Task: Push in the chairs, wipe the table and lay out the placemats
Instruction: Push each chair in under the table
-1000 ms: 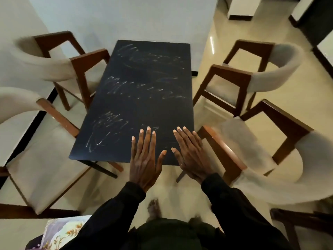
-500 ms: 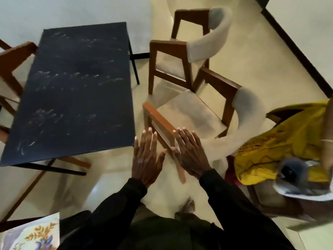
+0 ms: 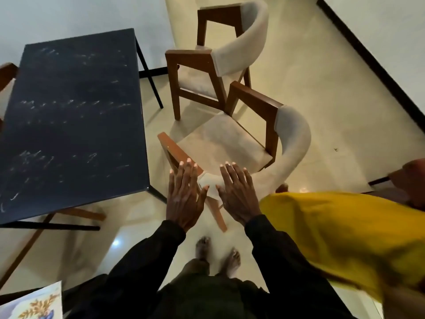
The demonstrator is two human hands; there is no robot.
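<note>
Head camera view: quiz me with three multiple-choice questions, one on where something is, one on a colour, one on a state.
1. Where does the nearer chair stand relative to the table?
A. Pushed under it.
B. Pulled out, off its right side.
C. Upside down on top of it.

2. What colour is the table's top?
A. White.
B. Yellow.
C. Dark, nearly black.

3. How are the left hand and the right hand?
A. Fingers straight, holding nothing.
B. Both gripping a cloth.
C. Both clenched into fists.

Answers:
1 B: floor shows between its seat and the table's edge.
2 C: the top is dark with pale smears.
3 A: all the fingers lie extended over the chair's near armrest.
</note>
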